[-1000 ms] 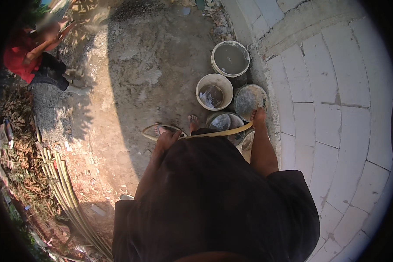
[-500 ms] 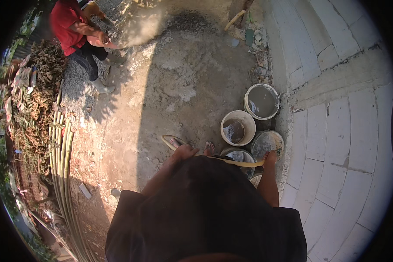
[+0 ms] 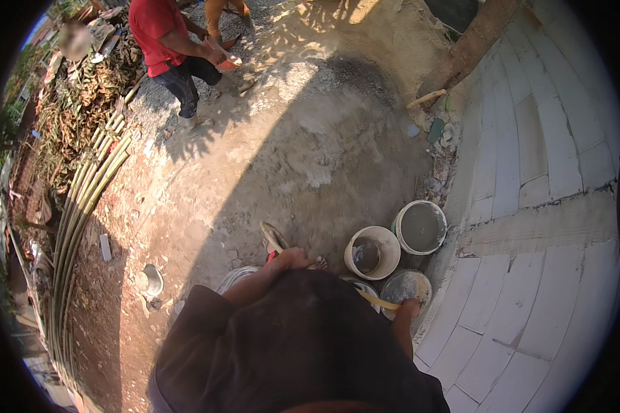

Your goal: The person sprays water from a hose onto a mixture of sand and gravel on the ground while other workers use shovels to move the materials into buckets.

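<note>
A long, narrow yellow strip (image 3: 379, 300) runs across in front of my body, its middle hidden behind my dark shirt. My right hand (image 3: 408, 308) is closed round its right end, above a bucket (image 3: 412, 278) by the wall. At its other side my left hand (image 3: 295, 259) is closed, with a pale yellowish length (image 3: 273, 236) sticking out past the fingers over my foot. Whether it is one stiff or bendable piece I cannot tell. Beyond my right hand stand a white bucket (image 3: 390, 242) with a little murky water and another bucket (image 3: 421, 228) full of grey liquid.
A block wall (image 3: 503, 289) rises along the right. Bamboo poles (image 3: 83, 182) and dry leaves (image 3: 83, 113) lie on the left. A co-worker in a red shirt (image 3: 160, 34) stands at the far left, a second person (image 3: 220, 17) behind. A small pale pail (image 3: 150, 281) sits left of me.
My view has turned, so the buckets and wall sit lower and the co-worker farther right in the picture. A second person's legs show more. Both hands still grip the strip.
</note>
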Tool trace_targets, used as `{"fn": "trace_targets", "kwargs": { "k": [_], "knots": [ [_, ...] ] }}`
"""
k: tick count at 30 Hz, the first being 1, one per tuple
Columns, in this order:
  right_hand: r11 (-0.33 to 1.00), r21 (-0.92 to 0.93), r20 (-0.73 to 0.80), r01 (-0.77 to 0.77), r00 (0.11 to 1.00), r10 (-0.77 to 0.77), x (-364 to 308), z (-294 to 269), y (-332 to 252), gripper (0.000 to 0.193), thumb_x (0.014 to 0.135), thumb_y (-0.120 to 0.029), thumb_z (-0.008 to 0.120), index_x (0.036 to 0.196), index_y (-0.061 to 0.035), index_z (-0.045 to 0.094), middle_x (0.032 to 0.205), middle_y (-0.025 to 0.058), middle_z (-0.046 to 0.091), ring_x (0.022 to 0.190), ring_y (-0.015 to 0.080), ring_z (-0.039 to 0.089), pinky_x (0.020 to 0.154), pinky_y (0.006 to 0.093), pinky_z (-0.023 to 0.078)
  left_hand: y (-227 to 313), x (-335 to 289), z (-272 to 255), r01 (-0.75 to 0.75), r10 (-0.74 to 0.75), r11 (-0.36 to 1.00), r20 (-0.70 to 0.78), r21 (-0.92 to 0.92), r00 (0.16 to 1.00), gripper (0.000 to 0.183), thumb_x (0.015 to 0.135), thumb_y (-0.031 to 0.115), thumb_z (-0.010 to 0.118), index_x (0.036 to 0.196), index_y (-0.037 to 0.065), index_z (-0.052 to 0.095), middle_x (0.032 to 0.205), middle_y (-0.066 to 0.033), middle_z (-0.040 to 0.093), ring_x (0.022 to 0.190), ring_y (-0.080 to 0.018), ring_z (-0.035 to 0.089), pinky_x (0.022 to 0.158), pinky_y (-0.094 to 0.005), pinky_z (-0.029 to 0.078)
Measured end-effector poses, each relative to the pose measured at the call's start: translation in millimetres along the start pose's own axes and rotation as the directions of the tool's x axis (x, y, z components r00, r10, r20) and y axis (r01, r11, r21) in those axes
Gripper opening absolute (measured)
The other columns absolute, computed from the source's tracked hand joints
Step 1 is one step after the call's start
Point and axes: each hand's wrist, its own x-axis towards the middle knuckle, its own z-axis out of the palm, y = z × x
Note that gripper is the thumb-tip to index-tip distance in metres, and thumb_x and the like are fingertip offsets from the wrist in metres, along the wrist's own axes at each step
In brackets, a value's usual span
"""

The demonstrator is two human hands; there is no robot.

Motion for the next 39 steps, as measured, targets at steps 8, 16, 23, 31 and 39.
{"fn": "trace_targets", "kwargs": {
  "k": [8, 16, 23, 31, 39],
  "knots": [
    [0.996, -0.087, -0.011, 0.037, 0.999, -0.038, 14, 20, 3, 0.020, 0.083, -0.011, 0.046, 0.081, 0.0020, 0.061, 0.074, 0.0156, 0.062, 0.064, 0.0283, 0.060, 0.054, 0.0391, 0.047, -10, -25, 20, 0.033, -0.037, 0.998, -0.074, -0.054, 0.997, 0.027, 0.084, 0.026, 0.051, 0.104, 0.010, 0.060, 0.075, -0.0205, 0.061, 0.077, -0.0405, 0.063, 0.066, -0.0503, 0.048],
    [0.981, -0.087, -0.082, 0.171, 0.981, -0.178, 26, 19, 2, 0.019, 0.083, -0.007, 0.047, 0.081, 0.0057, 0.061, 0.073, 0.0169, 0.062, 0.061, 0.0285, 0.060, 0.053, 0.0384, 0.049, 40, -55, -41, 0.076, -0.078, 0.997, -0.173, -0.019, 0.982, 0.030, 0.086, 0.036, 0.047, 0.101, 0.018, 0.065, 0.076, -0.0198, 0.061, 0.075, -0.0389, 0.063, 0.065, -0.0470, 0.049],
    [0.635, -0.602, 0.214, 0.485, 0.864, -0.457, -16, 1, -6, 0.021, 0.085, -0.011, 0.053, 0.081, 0.0078, 0.062, 0.072, 0.0160, 0.062, 0.060, 0.0264, 0.060, 0.051, 0.0371, 0.049, 60, -62, -54, 0.220, -0.252, 0.955, -0.157, -0.198, 0.955, 0.030, 0.089, 0.037, 0.045, 0.098, 0.018, 0.066, 0.076, -0.0199, 0.062, 0.073, -0.0396, 0.062, 0.067, -0.0489, 0.048],
    [-0.482, -0.650, 0.757, 0.588, 0.444, -0.479, -52, -9, -10, 0.025, 0.086, -0.015, 0.059, 0.080, 0.0093, 0.062, 0.071, 0.0152, 0.063, 0.059, 0.0242, 0.061, 0.051, 0.0360, 0.049, 52, -69, -39, 0.219, -0.289, 0.927, -0.208, -0.304, 0.934, 0.061, 0.085, 0.055, 0.045, 0.080, -0.001, 0.069, 0.084, -0.0248, 0.065, 0.084, -0.0419, 0.063, 0.078, -0.0483, 0.049],
    [-0.024, -0.823, 0.491, 0.568, 0.688, -0.534, -17, 8, -2, 0.022, 0.084, -0.013, 0.055, 0.081, 0.0076, 0.062, 0.075, 0.0154, 0.063, 0.063, 0.0240, 0.061, 0.056, 0.0365, 0.049, 65, -76, -59, 0.205, -0.255, 0.952, -0.216, -0.229, 0.942, 0.060, 0.086, 0.054, 0.044, 0.080, 0.000, 0.069, 0.084, -0.0236, 0.066, 0.084, -0.0409, 0.063, 0.078, -0.0478, 0.048]
  ]
}}
